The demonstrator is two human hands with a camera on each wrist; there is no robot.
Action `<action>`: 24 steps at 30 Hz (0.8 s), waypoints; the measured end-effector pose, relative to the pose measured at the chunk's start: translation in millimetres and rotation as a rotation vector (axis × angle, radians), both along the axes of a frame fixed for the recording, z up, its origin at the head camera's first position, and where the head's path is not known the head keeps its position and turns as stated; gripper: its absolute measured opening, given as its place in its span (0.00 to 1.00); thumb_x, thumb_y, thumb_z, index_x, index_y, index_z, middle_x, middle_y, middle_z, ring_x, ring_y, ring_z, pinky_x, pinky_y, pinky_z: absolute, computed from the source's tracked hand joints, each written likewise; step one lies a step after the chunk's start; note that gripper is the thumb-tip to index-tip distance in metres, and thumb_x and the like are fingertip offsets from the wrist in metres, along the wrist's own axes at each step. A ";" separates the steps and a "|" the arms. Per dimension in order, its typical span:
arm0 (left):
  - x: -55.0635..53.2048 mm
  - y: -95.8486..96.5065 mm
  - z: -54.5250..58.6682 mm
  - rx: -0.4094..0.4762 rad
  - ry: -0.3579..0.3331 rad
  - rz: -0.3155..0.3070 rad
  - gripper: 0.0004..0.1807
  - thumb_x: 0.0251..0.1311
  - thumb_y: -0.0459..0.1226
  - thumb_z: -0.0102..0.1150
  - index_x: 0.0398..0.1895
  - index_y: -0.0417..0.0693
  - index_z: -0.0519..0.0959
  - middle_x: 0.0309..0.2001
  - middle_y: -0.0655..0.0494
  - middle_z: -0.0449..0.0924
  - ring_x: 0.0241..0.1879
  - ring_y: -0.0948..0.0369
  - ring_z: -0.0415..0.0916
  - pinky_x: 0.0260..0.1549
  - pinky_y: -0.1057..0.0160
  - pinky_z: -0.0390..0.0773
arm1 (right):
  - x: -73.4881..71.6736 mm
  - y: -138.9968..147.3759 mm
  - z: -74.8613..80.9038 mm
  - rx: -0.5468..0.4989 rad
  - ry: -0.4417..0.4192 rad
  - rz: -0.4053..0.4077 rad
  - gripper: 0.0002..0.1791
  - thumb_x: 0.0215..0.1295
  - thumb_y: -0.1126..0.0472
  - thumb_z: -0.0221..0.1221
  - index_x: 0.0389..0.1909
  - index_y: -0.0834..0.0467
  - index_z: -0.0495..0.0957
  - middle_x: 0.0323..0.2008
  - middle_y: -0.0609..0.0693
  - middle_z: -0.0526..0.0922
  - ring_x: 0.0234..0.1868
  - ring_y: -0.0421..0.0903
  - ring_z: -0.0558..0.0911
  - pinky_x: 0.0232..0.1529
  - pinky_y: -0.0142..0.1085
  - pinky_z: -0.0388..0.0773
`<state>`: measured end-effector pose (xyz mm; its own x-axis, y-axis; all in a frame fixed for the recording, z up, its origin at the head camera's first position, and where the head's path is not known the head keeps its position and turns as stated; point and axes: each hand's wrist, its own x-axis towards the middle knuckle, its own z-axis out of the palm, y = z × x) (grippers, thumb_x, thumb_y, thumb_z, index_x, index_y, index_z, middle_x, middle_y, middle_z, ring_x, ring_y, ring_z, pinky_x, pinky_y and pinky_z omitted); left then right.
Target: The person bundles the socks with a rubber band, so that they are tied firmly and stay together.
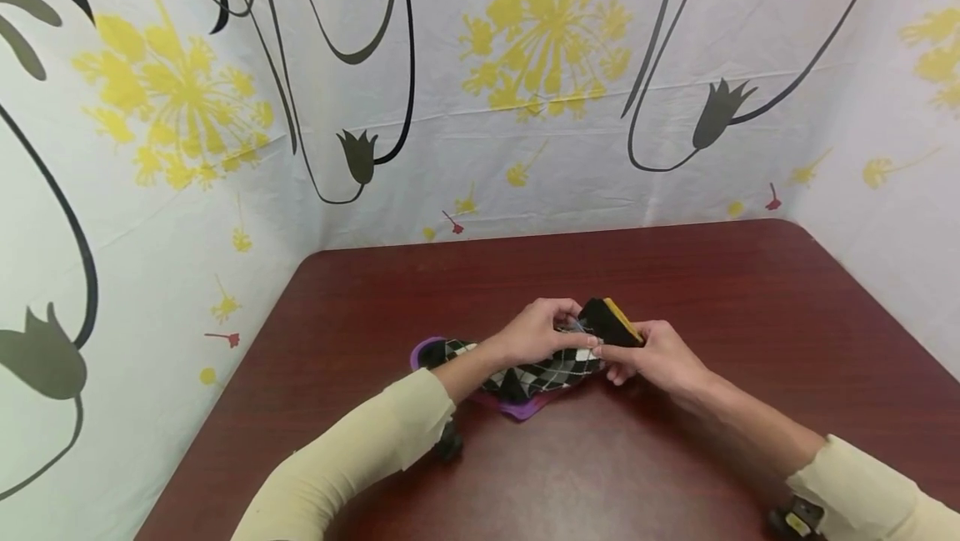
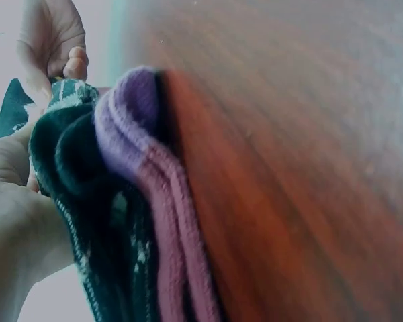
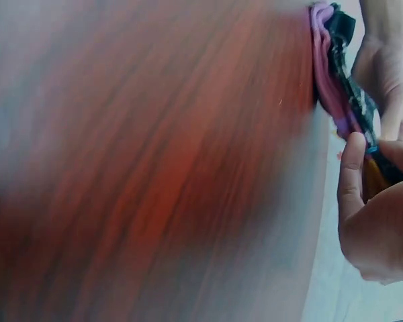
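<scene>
Above the middle of the table, both hands hold a bundle of socks. A black, grey and white argyle sock (image 1: 551, 372) lies on top, with a purple and pink sock (image 1: 521, 409) beneath it. My left hand (image 1: 536, 333) pinches the argyle sock near its right end. At that same end my right hand (image 1: 663, 358) grips the bundle, thumb close to the left thumb. A black piece with a yellow edge (image 1: 611, 322) sticks up between the hands. In the left wrist view, dark fabric (image 2: 87, 161) and the purple-pink sock (image 2: 164, 201) hang side by side in folds.
The dark red wooden table (image 1: 375, 299) has rounded far corners. White cloth (image 1: 450, 149) printed with yellow and grey flowers hangs behind it and along both sides. A small black device (image 1: 798, 518) sits at the right sleeve, and another dark one (image 1: 450, 443) is under the left forearm.
</scene>
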<state>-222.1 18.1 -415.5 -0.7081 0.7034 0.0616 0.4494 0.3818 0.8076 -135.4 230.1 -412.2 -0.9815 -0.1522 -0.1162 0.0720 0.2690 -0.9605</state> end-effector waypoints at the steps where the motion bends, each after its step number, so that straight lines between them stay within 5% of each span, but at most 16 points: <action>1: 0.5 1.3 -0.5 -0.003 0.016 0.008 0.17 0.67 0.44 0.74 0.52 0.47 0.82 0.42 0.62 0.82 0.41 0.69 0.77 0.40 0.70 0.76 | 0.6 -0.3 0.4 -0.010 -0.018 0.000 0.21 0.70 0.63 0.69 0.52 0.76 0.78 0.30 0.58 0.85 0.27 0.49 0.86 0.35 0.43 0.88; 6: 4.0 3.5 -3.8 -0.041 0.033 0.036 0.17 0.64 0.46 0.77 0.50 0.49 0.85 0.43 0.63 0.85 0.43 0.70 0.80 0.43 0.70 0.78 | 0.6 3.0 1.4 0.003 -0.079 0.048 0.27 0.71 0.64 0.68 0.61 0.78 0.72 0.40 0.60 0.85 0.35 0.51 0.88 0.41 0.43 0.88; 10: 5.7 3.0 -3.9 -0.103 -0.001 0.031 0.25 0.65 0.50 0.75 0.60 0.50 0.85 0.54 0.60 0.86 0.56 0.67 0.81 0.53 0.67 0.79 | -3.3 11.1 2.8 0.035 -0.094 0.134 0.30 0.71 0.63 0.68 0.65 0.77 0.71 0.49 0.60 0.84 0.45 0.53 0.87 0.48 0.42 0.86; 17: 6.4 1.7 -4.4 -0.060 -0.073 0.009 0.23 0.66 0.47 0.75 0.60 0.50 0.83 0.52 0.60 0.87 0.52 0.70 0.80 0.52 0.68 0.78 | -11.3 13.9 9.4 0.184 -0.059 0.106 0.29 0.71 0.52 0.71 0.58 0.72 0.81 0.43 0.55 0.88 0.44 0.52 0.78 0.43 0.42 0.75; 24: 7.6 0.0 -3.3 -0.078 -0.047 -0.034 0.24 0.68 0.47 0.73 0.61 0.47 0.79 0.50 0.61 0.86 0.49 0.69 0.79 0.50 0.69 0.77 | -15.1 14.4 10.0 0.158 -0.047 0.111 0.26 0.70 0.55 0.72 0.56 0.73 0.83 0.40 0.58 0.91 0.44 0.49 0.84 0.46 0.38 0.80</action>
<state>-214.5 18.1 -418.9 -0.6845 0.7285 -0.0265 0.4259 0.4292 0.7965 -150.5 244.5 -402.2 -0.9526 -0.2356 -0.1923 0.0769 0.4251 -0.9019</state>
